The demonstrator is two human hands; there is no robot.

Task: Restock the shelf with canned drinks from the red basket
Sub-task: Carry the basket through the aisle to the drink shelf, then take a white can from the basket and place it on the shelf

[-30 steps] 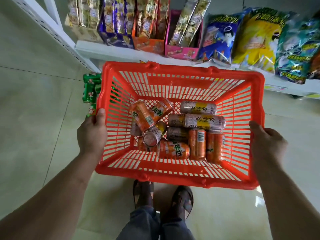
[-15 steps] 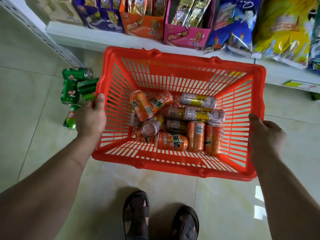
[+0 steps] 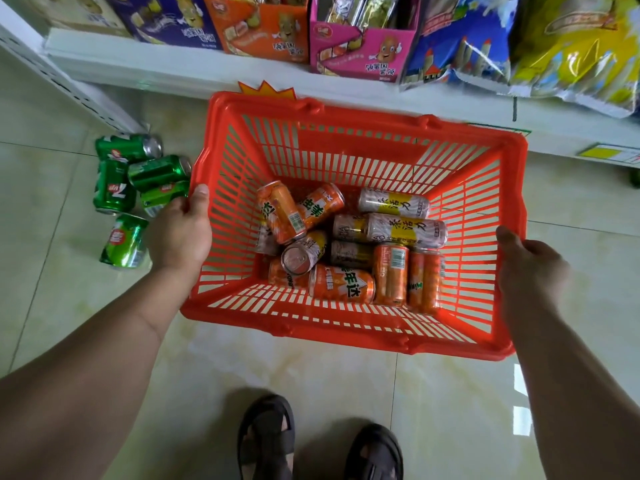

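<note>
Cans (image 3: 349,244) lay heaped in the red basket (image 3: 349,337), below the shelf (image 3: 138,69). Left hand (image 3: 180,233) gripped its left rim, thumb on top; right hand (image 3: 530,268) curled over its right rim. 5 green cans (image 3: 133,188) lay on the floor beside it.

Both arms outstretched — left hand (image 3: 180,233), right hand (image 3: 530,268) apparently gripping, thumbs up.
</note>
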